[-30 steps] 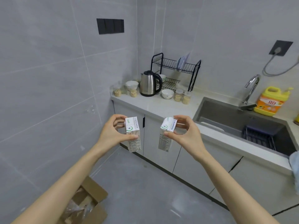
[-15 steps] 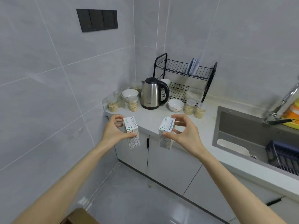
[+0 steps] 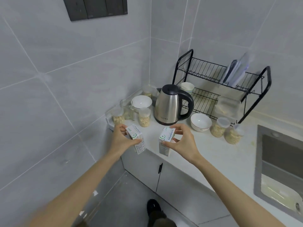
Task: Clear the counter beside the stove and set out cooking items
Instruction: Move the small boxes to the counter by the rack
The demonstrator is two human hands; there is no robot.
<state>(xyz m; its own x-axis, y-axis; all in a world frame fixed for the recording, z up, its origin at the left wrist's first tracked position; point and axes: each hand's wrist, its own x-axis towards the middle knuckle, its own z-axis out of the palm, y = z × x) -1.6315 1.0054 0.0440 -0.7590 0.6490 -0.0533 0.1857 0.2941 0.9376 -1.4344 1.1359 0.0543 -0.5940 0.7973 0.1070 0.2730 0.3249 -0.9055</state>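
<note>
Left hand (image 3: 121, 139) pinching a small carton (image 3: 136, 138), right hand (image 3: 182, 141) pinching a second carton (image 3: 165, 142), both above the counter (image 3: 213, 153) near edge, kettle (image 3: 168, 106) beyond

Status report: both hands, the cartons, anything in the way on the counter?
Hands: left hand grips left carton, right hand grips right carton. Both held by their tops at the counter edge. Behind: kettle, jar, bowl crowd the corner.

Pale grey tiled walls (image 3: 82, 79) are meeting in a corner above a white counter (image 3: 213, 153), grey cabinets (image 3: 142, 169) and a glossy floor (image 3: 127, 202).
</note>
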